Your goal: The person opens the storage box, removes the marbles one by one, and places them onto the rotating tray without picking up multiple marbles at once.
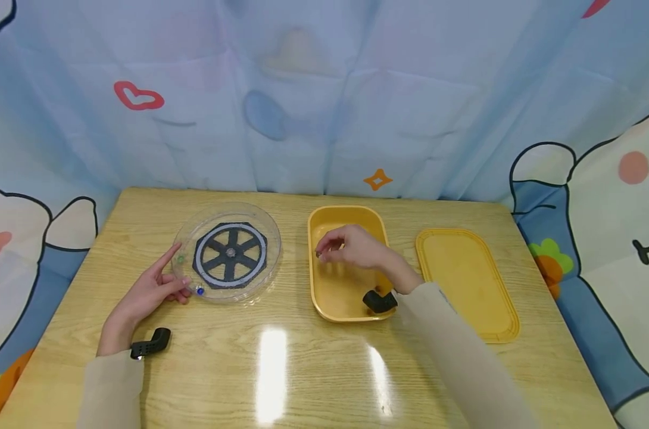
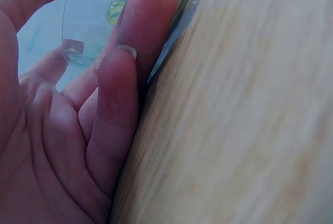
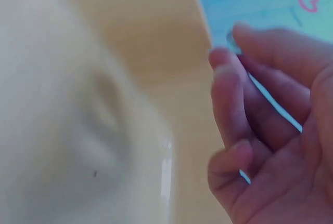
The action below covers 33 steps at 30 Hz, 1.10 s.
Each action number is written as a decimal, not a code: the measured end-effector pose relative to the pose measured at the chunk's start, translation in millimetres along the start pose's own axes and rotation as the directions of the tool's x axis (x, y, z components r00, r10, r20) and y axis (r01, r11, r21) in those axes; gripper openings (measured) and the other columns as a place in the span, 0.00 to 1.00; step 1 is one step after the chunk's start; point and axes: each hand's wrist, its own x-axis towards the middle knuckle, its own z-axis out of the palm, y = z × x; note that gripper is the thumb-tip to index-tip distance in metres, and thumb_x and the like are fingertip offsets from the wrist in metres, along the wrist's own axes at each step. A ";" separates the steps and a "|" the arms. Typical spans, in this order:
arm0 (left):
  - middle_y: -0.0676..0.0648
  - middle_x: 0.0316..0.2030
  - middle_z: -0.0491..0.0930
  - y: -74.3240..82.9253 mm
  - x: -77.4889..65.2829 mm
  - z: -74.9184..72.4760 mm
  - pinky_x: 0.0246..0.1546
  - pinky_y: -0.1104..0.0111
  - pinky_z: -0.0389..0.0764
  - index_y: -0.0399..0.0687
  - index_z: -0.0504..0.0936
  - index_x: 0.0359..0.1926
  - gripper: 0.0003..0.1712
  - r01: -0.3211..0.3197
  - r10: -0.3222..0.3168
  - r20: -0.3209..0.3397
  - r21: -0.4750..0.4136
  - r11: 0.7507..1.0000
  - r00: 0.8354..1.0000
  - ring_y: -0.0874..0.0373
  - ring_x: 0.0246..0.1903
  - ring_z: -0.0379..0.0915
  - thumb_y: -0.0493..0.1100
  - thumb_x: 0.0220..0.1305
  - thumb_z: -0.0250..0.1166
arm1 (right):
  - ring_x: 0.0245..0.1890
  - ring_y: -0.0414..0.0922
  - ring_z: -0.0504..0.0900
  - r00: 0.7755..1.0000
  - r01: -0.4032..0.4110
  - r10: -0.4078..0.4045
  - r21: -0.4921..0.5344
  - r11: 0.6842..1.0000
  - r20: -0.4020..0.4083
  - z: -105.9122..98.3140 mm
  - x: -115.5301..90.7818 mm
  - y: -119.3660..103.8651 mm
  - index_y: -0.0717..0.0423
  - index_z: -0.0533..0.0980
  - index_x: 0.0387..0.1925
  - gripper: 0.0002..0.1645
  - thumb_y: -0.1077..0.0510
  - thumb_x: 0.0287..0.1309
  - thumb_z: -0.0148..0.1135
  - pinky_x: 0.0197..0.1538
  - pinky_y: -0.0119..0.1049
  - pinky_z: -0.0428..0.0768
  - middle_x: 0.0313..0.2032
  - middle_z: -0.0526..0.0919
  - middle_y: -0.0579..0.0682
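Observation:
In the head view, my left hand [image 1: 147, 292] touches the left side of a clear round dish [image 1: 273, 262] with its index finger and thumb extended. A dark octagonal piece with a spoked wheel pattern [image 1: 230, 252] shows within the dish. Near that hand are a blue marble [image 1: 199, 291] and a green marble [image 1: 181, 258]; the left wrist view shows a yellow-green marble [image 2: 115, 12] behind the clear wall. My right hand [image 1: 356, 247] is over the yellow tub [image 1: 348, 210]. Its thumb and fingertips pinch a small glass marble [image 3: 230, 39], mostly covered by them.
Right of the tub lies a flat yellow lid [image 1: 466, 280], partly under the right sleeve [image 1: 458, 351]. Everything stands on a wooden table [image 1: 212, 363]. A printed blue curtain [image 1: 324, 119] hangs behind its far edge. Each wrist wears a black device [image 1: 380, 301].

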 end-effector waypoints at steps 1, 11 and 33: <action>0.37 0.31 0.85 0.0 0.2 0.0 0.35 0.64 0.85 0.56 0.40 0.81 0.49 -0.002 0.002 0.000 -0.001 1.000 1.000 0.51 0.28 0.84 0.38 0.72 0.62 | 0.35 0.43 0.80 1.000 -0.002 0.002 -0.012 1.000 -0.025 0.7 0.4 -2.1 0.52 0.86 0.39 0.05 0.59 0.61 0.70 0.39 0.37 0.78 0.34 0.86 0.41; 0.39 0.31 0.86 1.3 1.8 -0.6 0.34 0.65 0.85 0.55 0.39 0.81 0.49 -0.016 0.016 0.008 -0.007 1.000 1.000 0.52 0.27 0.84 0.37 0.72 0.62 | 0.34 0.43 0.78 0.979 -0.004 0.004 0.001 1.000 -0.203 25.4 18.3 -38.2 0.54 0.86 0.42 0.08 0.59 0.62 0.69 0.38 0.36 0.77 0.37 0.86 0.44; 0.40 0.31 0.86 2.1 0.0 -0.1 0.34 0.65 0.85 0.54 0.39 0.81 0.49 -0.012 0.013 0.013 -0.016 1.000 1.000 0.52 0.28 0.84 0.37 0.72 0.61 | 0.28 0.42 0.76 0.982 -0.072 0.084 0.073 0.995 -0.168 93.5 60.7 -70.6 0.55 0.86 0.43 0.09 0.58 0.61 0.70 0.28 0.30 0.72 0.31 0.83 0.41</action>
